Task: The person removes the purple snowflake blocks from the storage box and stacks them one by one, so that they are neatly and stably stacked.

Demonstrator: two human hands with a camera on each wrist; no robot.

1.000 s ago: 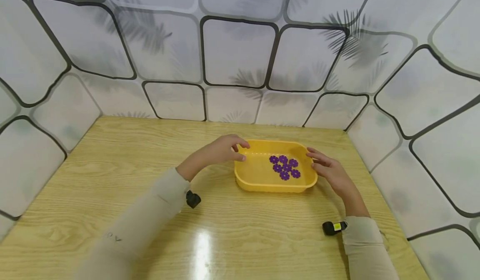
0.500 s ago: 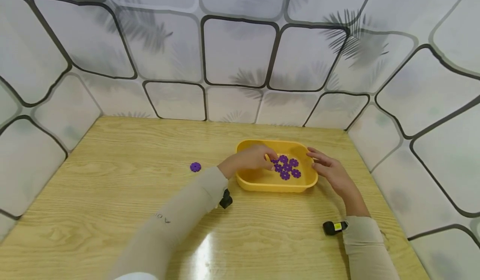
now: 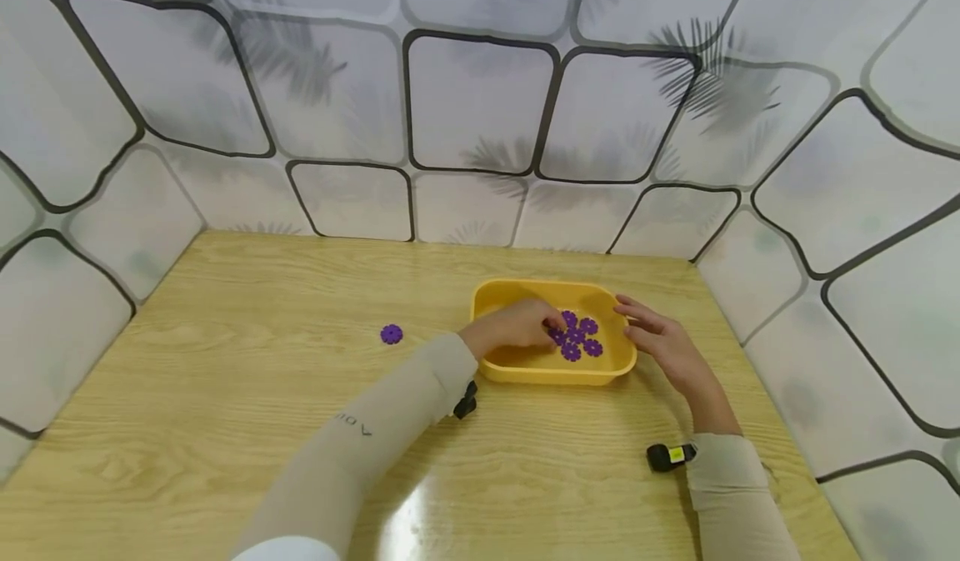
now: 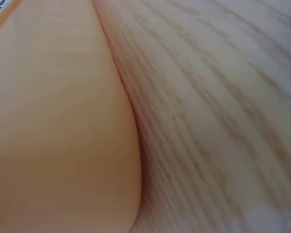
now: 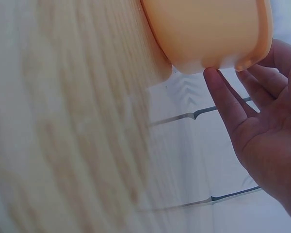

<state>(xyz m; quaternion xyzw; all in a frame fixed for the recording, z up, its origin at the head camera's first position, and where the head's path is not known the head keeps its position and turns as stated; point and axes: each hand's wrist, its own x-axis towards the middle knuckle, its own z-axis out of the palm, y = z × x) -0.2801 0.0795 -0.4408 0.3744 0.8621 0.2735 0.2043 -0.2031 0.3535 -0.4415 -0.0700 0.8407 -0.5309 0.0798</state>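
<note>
A shallow yellow plastic tray (image 3: 555,377) holds several purple notched, flower-shaped discs (image 3: 575,337). My left hand (image 3: 521,325) reaches in over the tray's left side, fingers curled down and pinching at the leftmost disc, which they partly hide. In the left wrist view only the tray's outer wall (image 4: 68,121) shows, without the hand. At the tray's right end, my right hand (image 3: 667,348) holds the rim. Its fingers touch the outer wall in the right wrist view, with one digit (image 5: 280,54) passing behind the rim.
One loose purple disc (image 3: 392,334) lies on the wood-grain table (image 3: 247,361), left of the tray. Patterned wall panels (image 3: 480,102) enclose the table's back and sides. Each wrist bears a small black camera (image 3: 666,458).
My left hand let go of a purple disc on the table left of the tray, after crossing the tray's left rim, and moved right to the discs inside. My right hand stayed put.
</note>
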